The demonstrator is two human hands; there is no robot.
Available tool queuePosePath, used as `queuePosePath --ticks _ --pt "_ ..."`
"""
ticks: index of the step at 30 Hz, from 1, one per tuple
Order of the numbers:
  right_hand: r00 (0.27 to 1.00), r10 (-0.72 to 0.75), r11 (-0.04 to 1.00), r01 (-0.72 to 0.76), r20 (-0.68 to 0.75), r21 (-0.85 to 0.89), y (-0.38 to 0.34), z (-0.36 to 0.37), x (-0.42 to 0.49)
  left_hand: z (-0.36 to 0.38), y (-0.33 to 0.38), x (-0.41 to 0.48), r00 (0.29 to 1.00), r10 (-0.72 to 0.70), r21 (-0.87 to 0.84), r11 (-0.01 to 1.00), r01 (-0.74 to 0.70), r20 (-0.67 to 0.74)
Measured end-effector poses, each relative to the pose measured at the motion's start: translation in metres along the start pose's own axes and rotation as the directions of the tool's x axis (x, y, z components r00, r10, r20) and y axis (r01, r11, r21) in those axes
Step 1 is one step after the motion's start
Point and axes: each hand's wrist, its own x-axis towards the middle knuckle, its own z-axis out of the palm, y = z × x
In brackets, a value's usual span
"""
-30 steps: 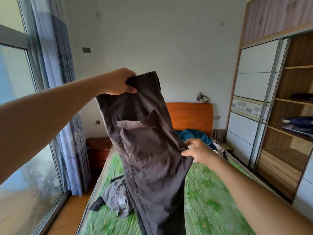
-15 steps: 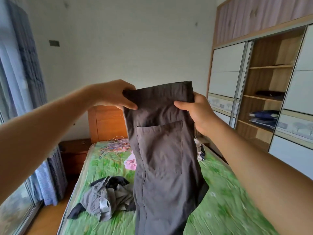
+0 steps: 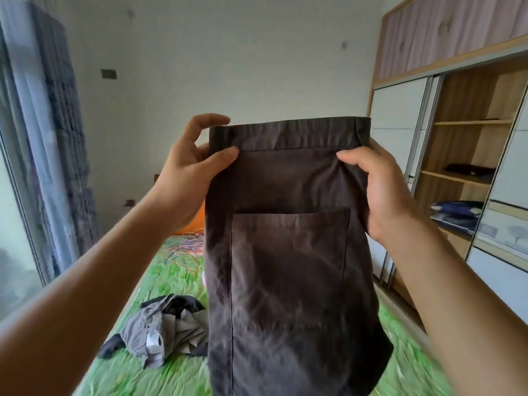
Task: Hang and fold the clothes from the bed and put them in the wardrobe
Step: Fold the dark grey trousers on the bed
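1. Wardrobe (image 3: 457,95) fills the wall to the right of the right hand's fingers, with one open bay showing wooden shelves.
2. A bed (image 3: 177,375) under a green patterned cover lies below and beyond both hands.
3. A blue-grey curtain (image 3: 57,138) hangs well to the left of the left hand's fingers.
4. The dark brown trousers (image 3: 288,252) are held up in the air between the two hands. The waistband is on top and level, and a patch pocket faces the camera. The cloth droops in front of the bed, its lower end out of frame.
5. A crumpled grey garment (image 3: 160,335) lies on the bed below the left hand's fingers, just left of the hanging trousers.
6. The left hand (image 3: 185,172) pinches the waistband's left end, thumb on the near side and a finger (image 3: 211,121) curled over the top edge.
7. The right hand (image 3: 380,195) grips the right edge just under the waistband. Its thumb is on the front, and its other fingers are hidden behind the cloth.
8. A folded dark blue cloth (image 3: 457,212) sits on a shelf right of the right hand, and a black item (image 3: 468,169) sits on the shelf above it.
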Motion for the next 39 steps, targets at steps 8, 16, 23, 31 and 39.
queuePosePath --ticks 8,16,23,31,39 --pt "0.998 0.066 0.993 -0.067 -0.016 -0.097 0.077 -0.065 0.023 0.029 -0.084 0.005 0.986 -0.125 0.266 0.952 0.150 -0.107" --pt "0.965 0.253 0.629 -0.217 -0.067 -0.747 0.241 -0.120 0.035 -0.015 -0.254 -0.002 0.963 -0.254 0.888 0.419 0.192 -0.088" --pt "0.754 0.628 0.517 -0.591 -0.195 -0.619 0.383 -0.136 0.016 -0.043 -0.399 -0.036 0.830 -0.549 0.809 0.442 0.388 -0.098" --pt "0.621 0.761 0.435 -0.704 -0.188 -0.561 0.537 -0.158 0.060 -0.069 -0.554 -0.029 0.709 -0.660 0.762 0.317 0.564 -0.249" --pt "0.585 0.796 0.372 -0.675 -0.156 -0.637 0.673 -0.171 0.101 -0.099 -0.692 -0.025 0.606 -0.755 0.744 0.249 0.620 -0.252"
